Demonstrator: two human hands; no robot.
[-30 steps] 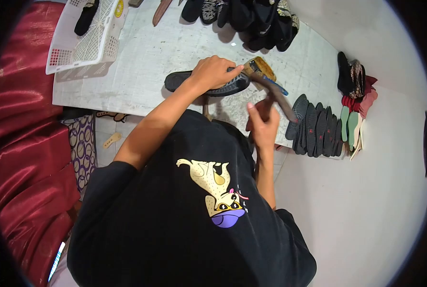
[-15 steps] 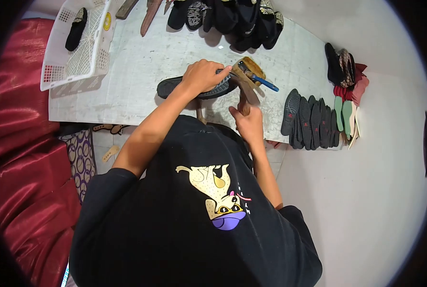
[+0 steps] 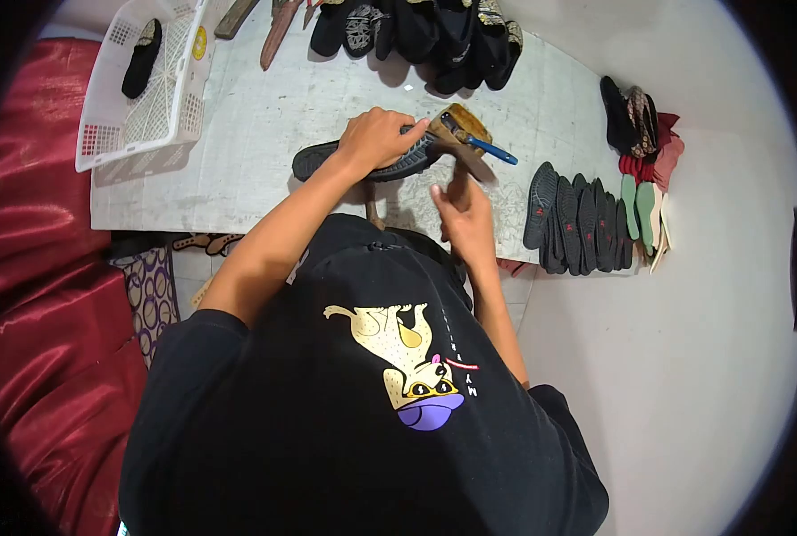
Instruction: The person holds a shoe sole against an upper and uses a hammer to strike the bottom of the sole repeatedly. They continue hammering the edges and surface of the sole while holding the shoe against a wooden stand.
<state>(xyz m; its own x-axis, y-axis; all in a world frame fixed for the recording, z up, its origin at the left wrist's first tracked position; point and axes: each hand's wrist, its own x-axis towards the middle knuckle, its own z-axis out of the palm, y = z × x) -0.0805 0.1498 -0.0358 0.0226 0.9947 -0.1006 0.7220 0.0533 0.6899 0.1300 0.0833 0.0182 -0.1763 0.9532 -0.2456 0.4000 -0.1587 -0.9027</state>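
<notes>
A black shoe (image 3: pixel 318 161) lies sole up near the table's front edge, its tread facing me. My left hand (image 3: pixel 373 141) wraps over the middle of it and presses on the sole. Under the shoe, the leg of a stand (image 3: pixel 374 207) shows. My right hand (image 3: pixel 466 225) is closed round the wooden handle of a hammer (image 3: pixel 465 159). The hammer's head is right at the toe end of the sole, overlapping it in this view. Just behind sits a yellowish tub (image 3: pixel 473 118), with a blue-handled brush (image 3: pixel 492 150) lying across it.
Several black shoes (image 3: pixel 416 36) stand at the table's back. Dark soles (image 3: pixel 570 223) are stacked on the right, beside green insoles (image 3: pixel 645 214) and folded fabric (image 3: pixel 670 152). A white basket (image 3: pixel 188 116) holding one shoe is at the left, near wooden-handled tools (image 3: pixel 278 36).
The hammer has tilted and its head has shifted slightly at the toe end. My right hand's grip has turned a little; my left hand stays on the shoe.
</notes>
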